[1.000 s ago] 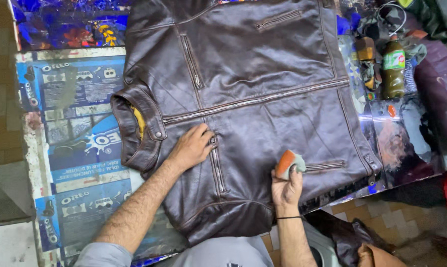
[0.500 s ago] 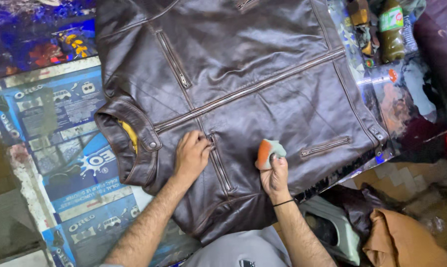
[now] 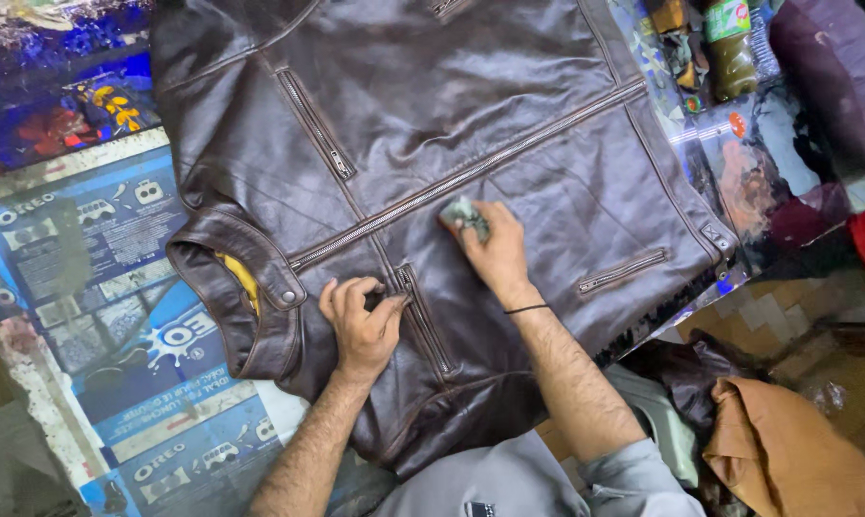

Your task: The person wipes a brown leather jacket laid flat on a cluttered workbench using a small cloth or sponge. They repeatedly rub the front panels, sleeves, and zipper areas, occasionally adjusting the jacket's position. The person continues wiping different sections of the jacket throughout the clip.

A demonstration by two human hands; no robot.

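Jacket [image 3: 432,124] under both hands; right hand [image 3: 495,251] presses sponge [image 3: 463,214] onto it.

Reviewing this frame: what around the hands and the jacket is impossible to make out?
Head view only:
- Sponge: mostly covered by the right hand; shape unclear.
- Brown leather jacket: top cut off by the frame edge.
- Leather beneath the left hand: hidden by the palm.
- Green bottle: cap cut off.

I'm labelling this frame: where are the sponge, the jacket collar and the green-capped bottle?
sponge [image 3: 463,216], head view, its grey-green top above the fingers.
jacket collar [image 3: 224,257], head view, its folded outer band.
bottle [image 3: 731,43], head view, its body.
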